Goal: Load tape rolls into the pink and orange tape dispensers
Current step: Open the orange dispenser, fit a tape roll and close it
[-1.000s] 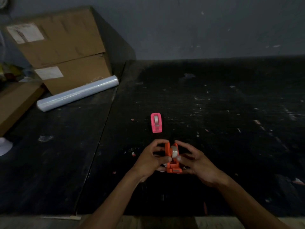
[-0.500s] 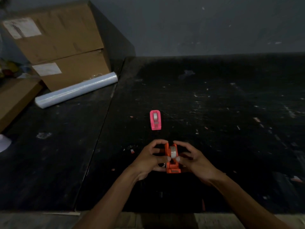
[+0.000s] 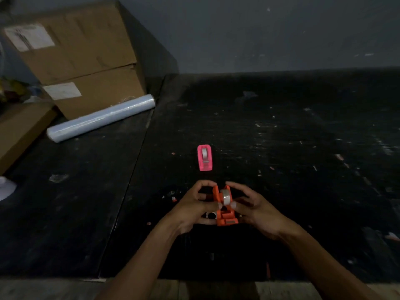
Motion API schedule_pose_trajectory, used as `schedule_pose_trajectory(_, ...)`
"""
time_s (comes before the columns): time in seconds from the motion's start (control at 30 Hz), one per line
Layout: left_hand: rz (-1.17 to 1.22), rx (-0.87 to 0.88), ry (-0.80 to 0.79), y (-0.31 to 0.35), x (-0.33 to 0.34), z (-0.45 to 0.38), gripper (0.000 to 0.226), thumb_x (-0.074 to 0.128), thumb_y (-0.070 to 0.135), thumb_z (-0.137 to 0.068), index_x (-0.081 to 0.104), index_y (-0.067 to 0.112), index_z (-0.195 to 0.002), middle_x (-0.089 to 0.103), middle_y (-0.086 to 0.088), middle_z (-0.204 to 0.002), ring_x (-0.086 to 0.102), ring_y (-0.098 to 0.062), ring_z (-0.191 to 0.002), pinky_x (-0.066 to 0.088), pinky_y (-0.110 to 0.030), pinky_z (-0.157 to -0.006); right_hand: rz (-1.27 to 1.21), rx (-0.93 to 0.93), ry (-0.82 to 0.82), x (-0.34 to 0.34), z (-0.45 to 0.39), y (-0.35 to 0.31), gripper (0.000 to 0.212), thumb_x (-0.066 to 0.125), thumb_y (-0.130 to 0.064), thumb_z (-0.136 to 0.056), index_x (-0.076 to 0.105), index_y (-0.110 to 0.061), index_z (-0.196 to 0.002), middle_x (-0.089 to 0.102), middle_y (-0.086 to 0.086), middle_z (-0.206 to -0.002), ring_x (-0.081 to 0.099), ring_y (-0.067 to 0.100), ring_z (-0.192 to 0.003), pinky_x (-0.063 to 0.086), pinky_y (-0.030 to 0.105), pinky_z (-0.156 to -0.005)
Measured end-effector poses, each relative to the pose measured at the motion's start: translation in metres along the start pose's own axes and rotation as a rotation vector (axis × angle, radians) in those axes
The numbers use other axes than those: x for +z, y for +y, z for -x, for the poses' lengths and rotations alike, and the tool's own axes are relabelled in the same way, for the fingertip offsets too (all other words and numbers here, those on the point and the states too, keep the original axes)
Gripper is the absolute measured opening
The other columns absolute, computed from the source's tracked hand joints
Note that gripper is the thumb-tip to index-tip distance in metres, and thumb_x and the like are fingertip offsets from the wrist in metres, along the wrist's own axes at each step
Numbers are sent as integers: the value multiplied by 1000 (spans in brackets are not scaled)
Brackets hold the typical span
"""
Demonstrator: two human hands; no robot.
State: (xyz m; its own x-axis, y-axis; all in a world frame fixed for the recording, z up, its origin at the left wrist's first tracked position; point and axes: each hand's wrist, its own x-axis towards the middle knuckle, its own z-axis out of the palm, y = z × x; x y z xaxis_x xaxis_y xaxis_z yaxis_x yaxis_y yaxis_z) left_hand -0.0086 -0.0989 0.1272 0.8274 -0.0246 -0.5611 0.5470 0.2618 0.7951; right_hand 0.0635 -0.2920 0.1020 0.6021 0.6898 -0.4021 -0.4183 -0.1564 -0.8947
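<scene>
Far left: stacked brown cardboard boxes (image 3: 86, 68), with a clear cylindrical roll of plastic film (image 3: 101, 118) lying in front of them on the dark scuffed tabletop (image 3: 281, 148).

Centre: small pink plastic tape dispenser (image 3: 204, 158) stands alone, well beyond the hands, a pale roll visible in its cradle; looks loaded.

Left hand (image 3: 194, 207) curls round the left wall of the small orange plastic tape dispenser (image 3: 224, 206); thumb presses the clear tape roll (image 3: 226, 197) sitting in it. Right hand (image 3: 257, 210) mirrors that from the right, thumb on the roll too. Both hands equally near.

Dispenser's long axis runs away from the person, cutter end nearest. Roll rides proud of the walls, so likely not seated yet; the push needed is straight down.
</scene>
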Motion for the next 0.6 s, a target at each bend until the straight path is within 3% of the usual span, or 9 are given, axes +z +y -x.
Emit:
schedule_pose_trajectory(0.4,-30,54,47,-4,4,-5,50,74,-4,-78,59,29,-112,54,-11,-124,69,-28,-101,61,-49,-79,56,-9,46,2,-8,1,51,68,-11,-88,55,-41,-127,64,12,-120,70,25,-103,59,46,-86)
schedule_pose_trajectory(0.6,-30,23,73,-4,3,-10,50,74,0,-79,57,25,-119,56,-12,-121,68,-29,-103,59,-53,-83,22,72,27,-5,-18,6,51,69,-23,-87,53,-44,-131,60,7,-130,66,23,-111,54,48,-96)
